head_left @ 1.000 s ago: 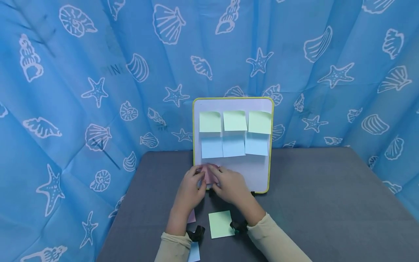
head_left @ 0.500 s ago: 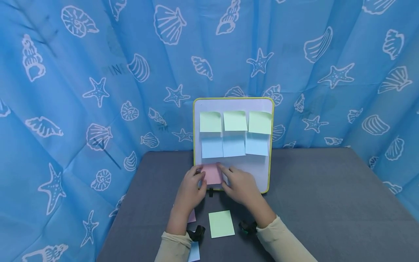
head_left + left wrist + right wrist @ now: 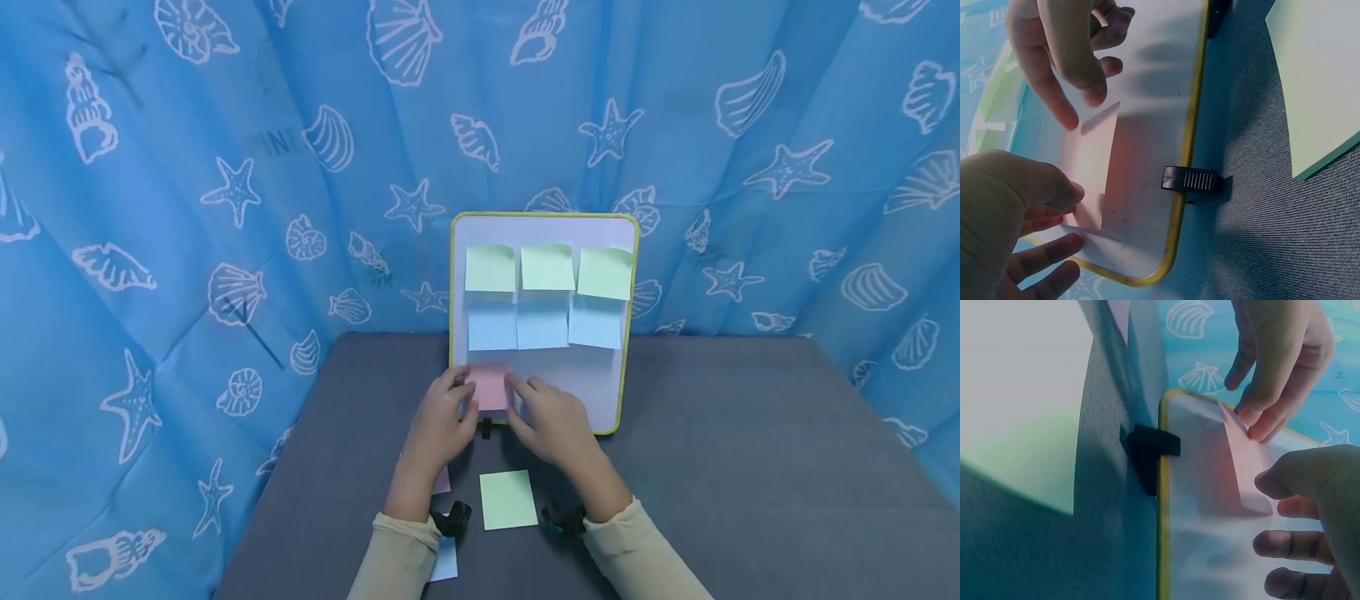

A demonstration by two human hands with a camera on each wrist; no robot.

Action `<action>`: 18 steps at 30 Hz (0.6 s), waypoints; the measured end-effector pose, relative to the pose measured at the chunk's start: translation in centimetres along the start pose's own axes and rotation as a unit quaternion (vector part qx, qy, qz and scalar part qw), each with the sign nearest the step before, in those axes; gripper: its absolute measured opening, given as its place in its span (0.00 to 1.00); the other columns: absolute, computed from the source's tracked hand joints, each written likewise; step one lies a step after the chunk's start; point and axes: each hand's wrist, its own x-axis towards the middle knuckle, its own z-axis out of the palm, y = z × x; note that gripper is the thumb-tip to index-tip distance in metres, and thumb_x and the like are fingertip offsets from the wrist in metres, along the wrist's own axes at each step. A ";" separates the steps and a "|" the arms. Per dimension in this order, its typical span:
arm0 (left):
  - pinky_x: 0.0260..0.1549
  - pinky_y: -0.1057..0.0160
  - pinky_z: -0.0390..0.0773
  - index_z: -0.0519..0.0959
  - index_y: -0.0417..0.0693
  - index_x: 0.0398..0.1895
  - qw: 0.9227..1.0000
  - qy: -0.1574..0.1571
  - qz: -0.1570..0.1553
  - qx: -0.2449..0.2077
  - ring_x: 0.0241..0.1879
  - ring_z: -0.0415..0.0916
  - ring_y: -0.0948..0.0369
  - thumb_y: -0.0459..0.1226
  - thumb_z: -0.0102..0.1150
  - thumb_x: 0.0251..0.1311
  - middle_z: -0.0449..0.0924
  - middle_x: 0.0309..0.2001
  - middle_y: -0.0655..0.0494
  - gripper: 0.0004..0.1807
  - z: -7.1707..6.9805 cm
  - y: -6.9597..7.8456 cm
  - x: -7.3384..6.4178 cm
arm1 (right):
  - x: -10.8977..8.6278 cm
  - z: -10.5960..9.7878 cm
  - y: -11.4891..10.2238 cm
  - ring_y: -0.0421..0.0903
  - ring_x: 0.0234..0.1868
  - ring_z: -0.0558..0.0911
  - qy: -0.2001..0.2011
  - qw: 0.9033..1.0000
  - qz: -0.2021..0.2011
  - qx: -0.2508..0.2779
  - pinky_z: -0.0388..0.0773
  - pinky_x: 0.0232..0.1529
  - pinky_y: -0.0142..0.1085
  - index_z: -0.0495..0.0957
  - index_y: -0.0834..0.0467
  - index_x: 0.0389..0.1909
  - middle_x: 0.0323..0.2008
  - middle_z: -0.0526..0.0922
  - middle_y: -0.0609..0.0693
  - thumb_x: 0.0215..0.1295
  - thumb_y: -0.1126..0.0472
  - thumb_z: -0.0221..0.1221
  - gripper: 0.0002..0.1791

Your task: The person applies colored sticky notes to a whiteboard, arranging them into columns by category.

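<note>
A pink sticky note is on the lower left of the whiteboard, below a row of blue sticky notes and a row of green sticky notes. My left hand pinches the pink note's left edge between thumb and fingers. On the other side, my right hand has its fingers loosely bent, tips close by the note's right edge. The left wrist view shows the pink note's lower edge standing out from the board, its shadow beneath.
A green sticky pad lies on the grey table between my forearms. Partly hidden by my left arm are a pink-purple pad and a blue pad. A black clip foot grips the board's lower edge. Behind hangs a blue shell-print curtain.
My right hand has moved right, from the pink note's middle to its right edge. Bunched between both hands before, the note is now spread out. My left hand stays at its left edge.
</note>
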 end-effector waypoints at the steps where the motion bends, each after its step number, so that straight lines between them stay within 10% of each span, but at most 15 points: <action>1: 0.58 0.50 0.85 0.89 0.36 0.52 1.000 -0.002 -0.001 -0.001 0.58 0.83 0.48 0.33 0.68 0.68 0.81 0.66 0.44 0.13 0.0 0.1 0.0 | 0.0 0.0 -0.1 0.39 0.20 0.66 0.000 1.000 -0.002 0.002 0.62 0.19 0.32 0.84 0.54 0.64 0.28 0.80 0.47 0.66 0.53 0.70 0.26; 18: 0.59 0.49 0.85 0.89 0.37 0.53 1.000 -0.013 -0.010 0.007 0.59 0.83 0.48 0.34 0.68 0.69 0.81 0.67 0.45 0.13 -0.2 0.1 0.0 | 0.9 0.4 -0.7 0.41 0.23 0.71 -0.060 0.998 0.032 0.005 0.69 0.22 0.35 0.76 0.50 0.74 0.39 0.87 0.50 0.68 0.50 0.69 0.34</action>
